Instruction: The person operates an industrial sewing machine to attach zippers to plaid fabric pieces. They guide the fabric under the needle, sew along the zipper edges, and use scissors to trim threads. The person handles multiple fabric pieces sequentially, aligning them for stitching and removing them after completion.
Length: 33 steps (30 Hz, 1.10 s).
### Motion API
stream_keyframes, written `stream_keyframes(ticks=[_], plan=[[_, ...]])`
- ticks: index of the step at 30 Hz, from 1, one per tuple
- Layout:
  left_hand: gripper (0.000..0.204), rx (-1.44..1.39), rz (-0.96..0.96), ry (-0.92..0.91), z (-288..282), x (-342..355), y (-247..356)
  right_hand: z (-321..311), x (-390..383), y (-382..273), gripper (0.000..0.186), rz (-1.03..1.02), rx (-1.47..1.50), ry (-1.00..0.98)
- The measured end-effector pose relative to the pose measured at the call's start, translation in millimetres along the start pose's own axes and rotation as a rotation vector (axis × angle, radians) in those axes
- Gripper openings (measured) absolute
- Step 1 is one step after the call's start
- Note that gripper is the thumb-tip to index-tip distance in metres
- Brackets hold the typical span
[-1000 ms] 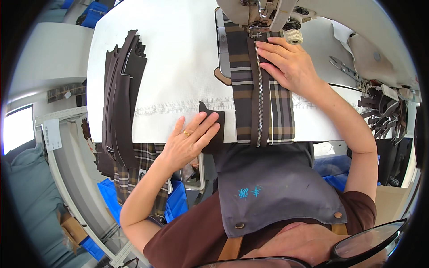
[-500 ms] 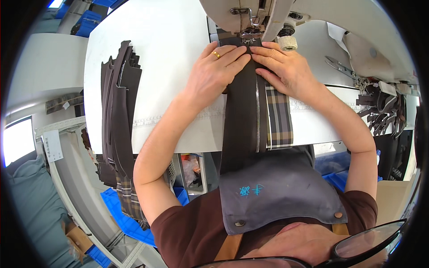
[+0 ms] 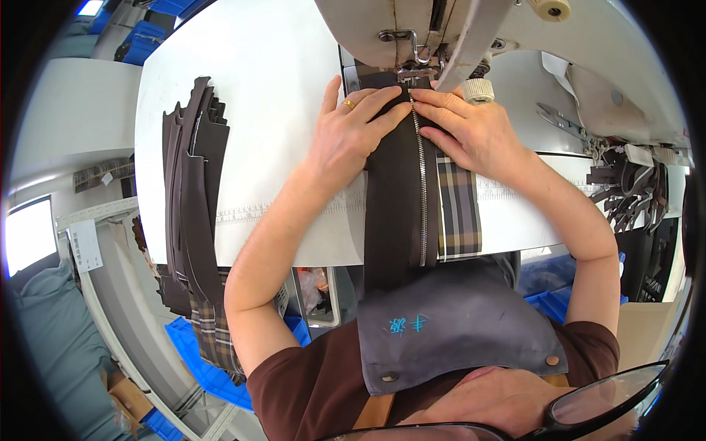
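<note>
A long dark brown fabric strip (image 3: 391,191) with a metal zipper (image 3: 422,187) along its right side runs from the sewing machine's presser foot (image 3: 417,73) toward my body. A plaid fabric piece (image 3: 459,209) shows beside it on the right. My left hand (image 3: 354,128) rests on the strip's left side, fingers stretched and apart, fingertips just short of the foot; a ring is on one finger. From the right, my right hand (image 3: 471,128) lays its fingers on the zipper edge, thumb lower down. Both sets of fingertips nearly meet at the teeth. The needle tip is hard to make out.
A stack of dark strips (image 3: 195,176) hangs over the table's left front edge. Thread snips (image 3: 559,117) and a bunch of dark pieces (image 3: 632,180) are at the right. The machine head (image 3: 382,18) overhangs the work. Blue bins (image 3: 209,367) stand below the table.
Zipper teeth now show right up to my fingertips, where dark fabric covered them before. My left hand's outer finger has lifted and spread. The whole view has shifted slightly.
</note>
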<state>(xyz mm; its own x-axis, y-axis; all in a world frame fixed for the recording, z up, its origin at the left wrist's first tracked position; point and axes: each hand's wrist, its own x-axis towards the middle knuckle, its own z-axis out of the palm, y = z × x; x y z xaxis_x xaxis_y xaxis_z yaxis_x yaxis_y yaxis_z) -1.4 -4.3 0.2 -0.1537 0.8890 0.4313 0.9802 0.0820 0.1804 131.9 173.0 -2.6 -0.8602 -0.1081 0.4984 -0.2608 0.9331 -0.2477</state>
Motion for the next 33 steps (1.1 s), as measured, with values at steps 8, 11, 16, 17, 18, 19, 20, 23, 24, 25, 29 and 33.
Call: stream_keyframes(ticks=[8,11,16,17,18,19,20,23,24,25,29,33], plan=[[0.044,-0.048,-0.036,0.013,-2,0,0,0,1,-1,0.024,-0.009,0.004,0.029],[0.042,-0.05,-0.049,0.018,-1,0,0,0,2,-1,0.025,-0.016,0.007,0.031],[0.038,-0.065,-0.08,-0.035,-1,0,-1,0,1,0,0.025,-0.017,0.014,0.033],[0.039,-0.062,-0.08,-0.035,-1,0,-1,0,1,0,0.024,-0.018,0.017,0.033],[0.041,-0.061,-0.08,-0.051,-1,0,-2,0,1,1,0.025,-0.016,0.02,0.027],[0.044,-0.059,-0.079,-0.067,-2,-1,-2,0,1,1,0.026,-0.014,0.022,0.021],[0.048,-0.058,-0.079,-0.083,-3,0,-1,0,1,2,0.026,-0.011,0.025,0.015],[0.058,-0.071,-0.11,-0.148,-10,1,9,-1,-1,3,0.034,-0.005,0.017,-0.011],[0.06,-0.058,-0.104,-0.154,-10,0,8,-2,-1,3,0.036,0.028,0.028,-0.024],[0.061,-0.045,-0.097,-0.159,-8,-2,7,-2,-1,2,0.039,0.061,0.039,-0.036],[0.063,-0.039,-0.102,-0.169,-8,-2,7,-5,2,0,0.044,0.041,-0.077,-0.066],[0.063,-0.045,-0.113,-0.154,-7,-3,10,-7,3,0,0.045,0.034,-0.102,-0.104]])
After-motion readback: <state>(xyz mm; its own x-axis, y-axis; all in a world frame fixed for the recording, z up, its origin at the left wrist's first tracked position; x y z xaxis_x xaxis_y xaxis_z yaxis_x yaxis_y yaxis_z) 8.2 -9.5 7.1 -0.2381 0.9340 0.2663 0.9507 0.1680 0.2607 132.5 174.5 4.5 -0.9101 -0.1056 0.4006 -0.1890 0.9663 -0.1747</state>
